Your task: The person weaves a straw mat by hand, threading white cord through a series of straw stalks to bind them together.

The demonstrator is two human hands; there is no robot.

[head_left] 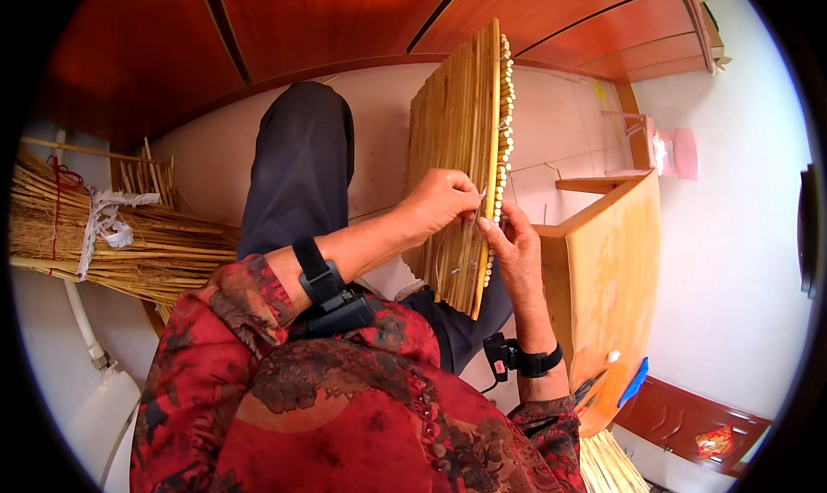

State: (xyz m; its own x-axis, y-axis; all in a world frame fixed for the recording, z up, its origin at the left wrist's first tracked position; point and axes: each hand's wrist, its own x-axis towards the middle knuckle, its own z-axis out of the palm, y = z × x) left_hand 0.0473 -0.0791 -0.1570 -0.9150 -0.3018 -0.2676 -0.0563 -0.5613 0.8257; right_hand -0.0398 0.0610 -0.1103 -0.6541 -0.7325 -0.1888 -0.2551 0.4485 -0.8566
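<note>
A stiff mat of straw-coloured plant stalks (452,123) stands tilted over my lap, its round, pale cut ends lined up along the right side. One straight yellow stalk (494,123) runs lengthwise beside those ends. My left hand (444,202) is closed in a pinch at this stalk, near the mat's middle; a bit of pale thread seems to show at the fingertips, too small to be sure. My right hand (517,248) grips the mat's edge from the right, thumb on the lengthwise stalk and fingers around the cut ends.
At the left lies a large bundle of dry stalks (164,243) with a white strip and red string. To the right stands a wooden stool or bench (616,269). Reddish wooden cabinet fronts (336,19) close off the far side. More stalks (607,463) show at lower right.
</note>
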